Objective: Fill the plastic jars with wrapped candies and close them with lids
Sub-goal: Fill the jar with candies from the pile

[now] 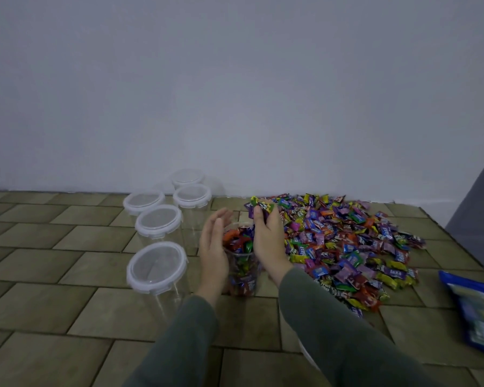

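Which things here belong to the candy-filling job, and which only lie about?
Job: open jar, handful of candies held by right hand, left hand beside jar, candy pile, five lidded jars.
Lying about: blue bag.

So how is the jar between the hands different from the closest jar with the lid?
The jar between the hands is open on top and packed with wrapped candies; the nearest lidded jar wears a white-rimmed lid and looks empty. The right hand holds candies above the open one; nothing touches the lidded one. Both are clear plastic, standing upright.
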